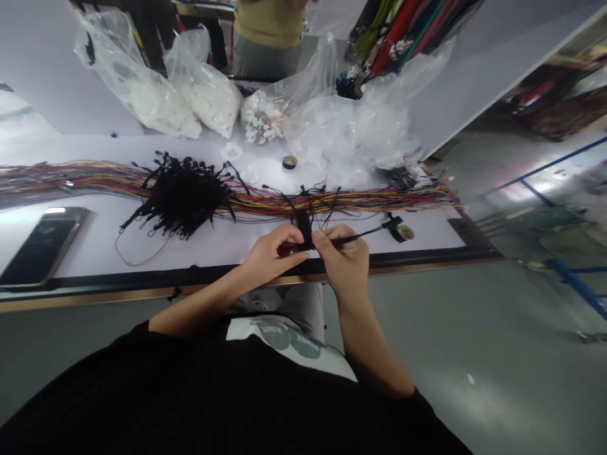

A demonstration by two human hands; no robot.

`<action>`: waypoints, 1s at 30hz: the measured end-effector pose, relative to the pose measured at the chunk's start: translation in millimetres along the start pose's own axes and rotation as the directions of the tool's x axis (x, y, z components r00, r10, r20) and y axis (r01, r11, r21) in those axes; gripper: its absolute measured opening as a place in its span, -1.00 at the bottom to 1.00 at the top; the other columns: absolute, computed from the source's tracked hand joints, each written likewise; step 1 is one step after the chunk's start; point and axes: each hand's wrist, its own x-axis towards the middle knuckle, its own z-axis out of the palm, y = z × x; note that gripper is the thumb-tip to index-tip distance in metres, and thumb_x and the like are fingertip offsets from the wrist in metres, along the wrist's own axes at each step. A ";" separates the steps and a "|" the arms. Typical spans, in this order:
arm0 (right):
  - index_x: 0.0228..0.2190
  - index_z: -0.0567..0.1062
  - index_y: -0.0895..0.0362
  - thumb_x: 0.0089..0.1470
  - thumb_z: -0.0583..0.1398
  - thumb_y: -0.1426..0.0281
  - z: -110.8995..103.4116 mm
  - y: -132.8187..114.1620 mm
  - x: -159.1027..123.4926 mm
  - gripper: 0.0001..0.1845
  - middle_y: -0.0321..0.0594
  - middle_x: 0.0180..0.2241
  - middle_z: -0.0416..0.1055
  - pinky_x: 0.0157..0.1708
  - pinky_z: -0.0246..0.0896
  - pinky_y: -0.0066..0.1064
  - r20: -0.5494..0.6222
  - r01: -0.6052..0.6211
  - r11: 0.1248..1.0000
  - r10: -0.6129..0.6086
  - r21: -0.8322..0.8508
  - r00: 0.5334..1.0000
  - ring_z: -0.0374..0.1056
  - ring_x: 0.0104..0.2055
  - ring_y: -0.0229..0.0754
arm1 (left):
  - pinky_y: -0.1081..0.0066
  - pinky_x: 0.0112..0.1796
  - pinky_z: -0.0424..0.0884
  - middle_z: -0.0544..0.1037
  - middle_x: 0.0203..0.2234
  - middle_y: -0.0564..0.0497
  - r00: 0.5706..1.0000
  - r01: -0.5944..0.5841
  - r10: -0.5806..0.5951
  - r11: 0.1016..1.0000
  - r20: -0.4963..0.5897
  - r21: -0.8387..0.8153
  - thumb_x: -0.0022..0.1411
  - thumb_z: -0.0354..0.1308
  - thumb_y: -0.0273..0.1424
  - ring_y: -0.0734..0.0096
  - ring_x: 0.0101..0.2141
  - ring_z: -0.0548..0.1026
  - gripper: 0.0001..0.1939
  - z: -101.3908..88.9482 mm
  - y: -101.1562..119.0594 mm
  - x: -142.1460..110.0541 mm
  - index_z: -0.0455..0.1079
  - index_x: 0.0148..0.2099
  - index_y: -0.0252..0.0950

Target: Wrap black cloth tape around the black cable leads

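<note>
So nearest up, bottom middle of the frame: the left hand is curled in a pinch on the black cable, and the right hand grips the same cable just beside it. What looks like black tape sticks up between them. If it's a wrap, I'd keep the cable taut between the pinches, pull the tape snug and overlap each turn. The cable's far end lies by a tape roll, right of center, so watch for snags there. Behind that, colored wires run across, then plastic bags up top.
</note>
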 end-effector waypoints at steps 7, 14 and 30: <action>-0.69 0.20 0.07 0.01 0.16 0.19 1.2 -4.1 -0.5 -0.62 -0.44 -0.72 0.15 -0.54 0.05 -0.45 0.013 0.068 0.969 -0.067 -0.239 0.998 0.11 -0.62 -0.34 | 0.47 -0.35 0.30 0.52 -0.44 0.03 0.987 -0.144 0.159 0.930 -0.018 0.337 0.13 0.06 -0.41 0.46 -0.41 0.42 -0.90 3.4 4.2 3.7 0.39 -0.37 -0.27; -0.49 0.34 0.08 -0.04 0.19 0.25 0.0 2.7 3.4 -0.83 -0.41 -0.60 0.36 -0.49 0.24 -0.42 0.211 -0.067 0.993 0.085 -0.094 0.974 0.35 -0.57 -0.27 | 0.48 -0.37 0.31 0.53 -0.51 0.02 0.976 -0.159 0.207 0.885 -0.064 0.438 0.21 0.02 -0.38 0.47 -0.46 0.44 -0.80 5.8 -7.3 -0.4 0.42 -0.40 -0.28; -0.53 0.40 0.08 -0.05 0.22 0.10 3.9 7.0 -2.6 -0.70 -0.26 -0.56 0.52 -0.40 0.29 -0.35 -0.013 -0.046 0.990 0.045 -0.137 0.999 0.47 -0.47 -0.13 | 0.45 -0.42 0.41 0.50 -0.63 0.06 0.986 0.132 -0.119 0.985 -0.116 0.110 0.15 0.10 -0.33 0.47 -0.54 0.46 -0.81 -0.7 -2.9 -9.0 0.39 -0.45 -0.29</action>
